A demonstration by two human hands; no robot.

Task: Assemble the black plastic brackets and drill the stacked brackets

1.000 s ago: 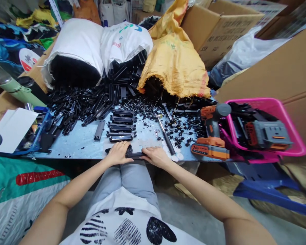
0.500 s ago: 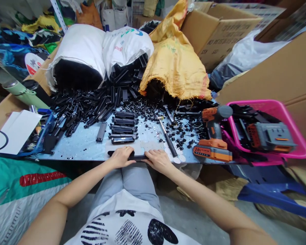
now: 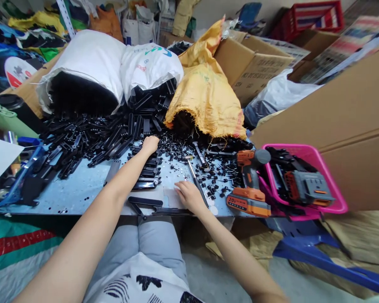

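Observation:
My left hand (image 3: 150,144) reaches far over the blue-grey table (image 3: 82,189) to the back of the stack of black plastic parts (image 3: 147,172), fingers curled down among the small black pieces (image 3: 173,143); what it holds is hidden. My right hand (image 3: 189,195) rests near the front edge with its fingers on the table beside the hammer (image 3: 194,174). A long black plastic part (image 3: 145,204) lies at the front edge between my arms, untouched.
A heap of black parts (image 3: 91,134) spills from white sacks (image 3: 91,63) and a yellow sack (image 3: 205,92). An orange drill (image 3: 249,181) stands right of my hand, beside a pink basket (image 3: 331,198) with another tool. Cardboard boxes (image 3: 334,113) rise at right.
My left hand has let go of the long black part at the front edge and stretched forward to the back of the stack. My right hand shifted slightly right. The view tilted up.

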